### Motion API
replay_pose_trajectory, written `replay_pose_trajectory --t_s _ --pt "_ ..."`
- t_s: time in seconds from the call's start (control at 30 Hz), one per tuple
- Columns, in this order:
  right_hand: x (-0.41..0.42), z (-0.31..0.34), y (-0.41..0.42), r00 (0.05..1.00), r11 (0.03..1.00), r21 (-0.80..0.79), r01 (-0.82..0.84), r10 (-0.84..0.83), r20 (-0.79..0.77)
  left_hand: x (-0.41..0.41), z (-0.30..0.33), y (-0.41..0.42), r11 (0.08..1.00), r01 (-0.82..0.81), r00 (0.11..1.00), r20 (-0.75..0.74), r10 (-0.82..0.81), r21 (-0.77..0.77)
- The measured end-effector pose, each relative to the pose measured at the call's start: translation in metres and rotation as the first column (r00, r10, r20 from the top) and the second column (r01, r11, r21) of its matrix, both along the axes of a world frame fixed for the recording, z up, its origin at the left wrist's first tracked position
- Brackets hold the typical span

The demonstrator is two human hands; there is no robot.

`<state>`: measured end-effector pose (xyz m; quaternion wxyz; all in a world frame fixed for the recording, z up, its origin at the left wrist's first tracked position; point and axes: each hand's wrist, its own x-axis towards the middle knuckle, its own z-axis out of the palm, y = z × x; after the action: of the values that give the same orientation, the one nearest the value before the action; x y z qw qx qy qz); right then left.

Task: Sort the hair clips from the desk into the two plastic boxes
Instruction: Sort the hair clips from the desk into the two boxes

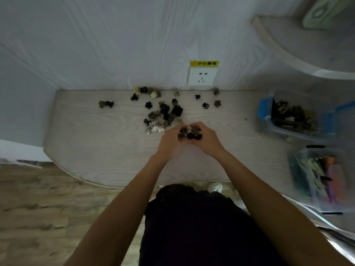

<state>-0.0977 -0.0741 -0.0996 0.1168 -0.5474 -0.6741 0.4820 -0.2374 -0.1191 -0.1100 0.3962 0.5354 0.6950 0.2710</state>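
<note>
Fingers curled | left hand (170,140) + right hand (206,138) cup clip pile (190,133) | above desk (96,150)

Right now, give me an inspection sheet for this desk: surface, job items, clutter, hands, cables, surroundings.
Surface: pale wood-grain desk with a rounded front edge, set against a matching wall panel.
Job's things: loose hair clips scattered near the wall, mostly dark, a few pale; blue-latched box at right holds small dark clips; second box nearer the person holds long coloured clips.
Clutter: crinkled clear wrapper beside the pile.
Hands: left hand and right hand cupped together, holding a bunch of clips above the desk.
Cables: nothing seen.
Surroundings: wall socket with yellow warning label; curved shelf upper right; wood-look floor below.
</note>
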Motion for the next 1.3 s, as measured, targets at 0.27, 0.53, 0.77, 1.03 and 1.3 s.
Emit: replay_pose_trajectory --t_s 0.27,0.53,0.77,1.03,1.3 --pt "0.092 0.054 -0.003 0.957 0.960 0.104 0.260 -0.242 -0.158 0.081 0.054 0.032 0.966 0.176 0.969 0.137 -0.203 0.188" --pt "0.216 0.074 0.039 0.938 0.892 0.360 0.273 -0.330 0.105 0.211 0.080 0.097 0.874 0.396 0.909 0.017 -0.417 0.280" --pt "0.278 0.058 0.062 0.915 0.924 0.350 0.155 -0.268 0.301 0.238 0.056 0.115 0.792 0.589 0.780 -0.368 -0.505 0.161" --pt "0.265 0.073 0.050 0.922 0.831 0.528 0.174 -0.326 0.210 0.212 0.057 0.101 0.712 0.597 0.783 -0.460 -0.418 0.370" --pt "0.153 0.054 0.028 0.988 0.880 0.472 -0.055 -0.021 0.154 0.084 0.041 0.043 0.851 0.218 0.903 -0.430 0.010 0.478"
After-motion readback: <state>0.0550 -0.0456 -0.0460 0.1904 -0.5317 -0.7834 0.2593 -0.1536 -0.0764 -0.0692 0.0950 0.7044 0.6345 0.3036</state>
